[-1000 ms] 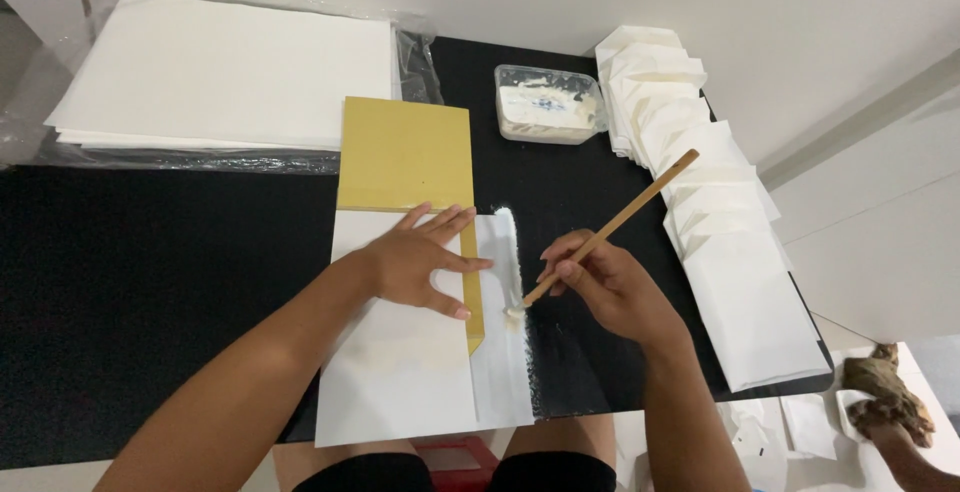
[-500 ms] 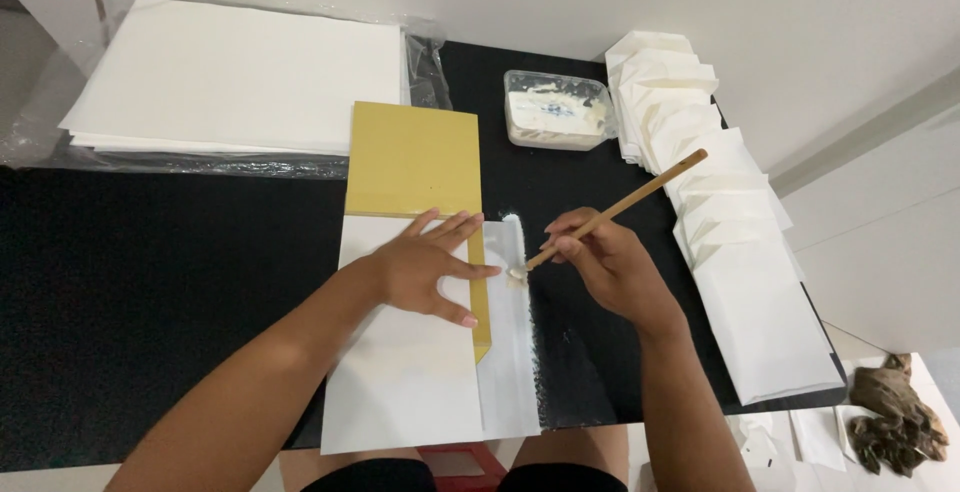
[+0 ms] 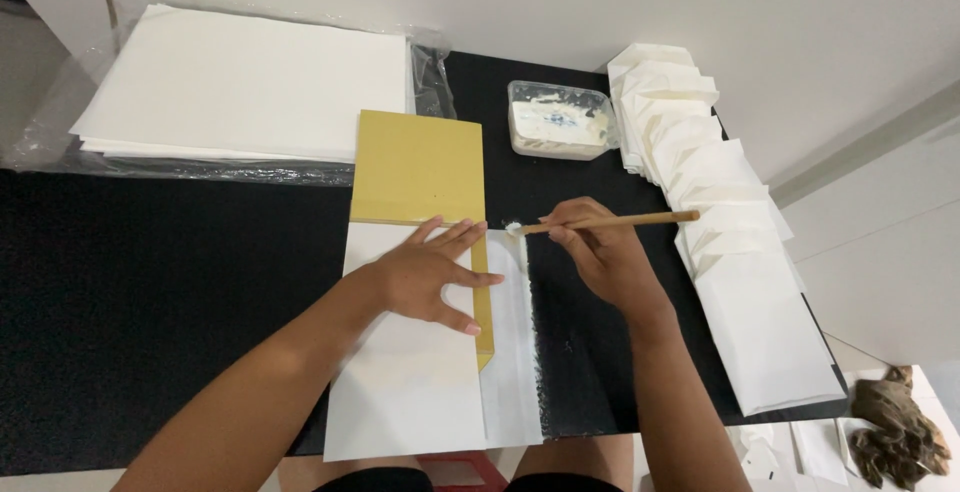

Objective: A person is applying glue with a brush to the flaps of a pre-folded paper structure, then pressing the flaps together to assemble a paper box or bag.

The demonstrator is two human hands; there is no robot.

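A smooth white sheet of paper [image 3: 415,392] is laid on a matt black table top [image 3: 170,322], its lower edge reaching the near rim. It is pressed flat by the left hand [image 3: 428,277], whose fingers are spread wide and closed on nothing. A stiff mustard-yellow card [image 3: 418,167], rectangular and dull in finish, is set across the top of the sheet, and a narrow yellow strip of it is seen along the sheet's right side under the fingertips. Beside that strip a pale, glossy band of paste [image 3: 512,342] is spread down the paper's right margin.

A thin wooden brush [image 3: 600,222] is pinched in the closed fingers of the right hand [image 3: 600,257], held nearly level, its white-coated tip resting at the top of the wet band.

Behind it, a clear plastic tub [image 3: 558,120] of white paste is placed. A fanned row of folded white envelopes [image 3: 720,222] is ranged along the right edge, and a thick stack of white sheets [image 3: 245,87] in crinkled plastic wrap is kept at the far left.
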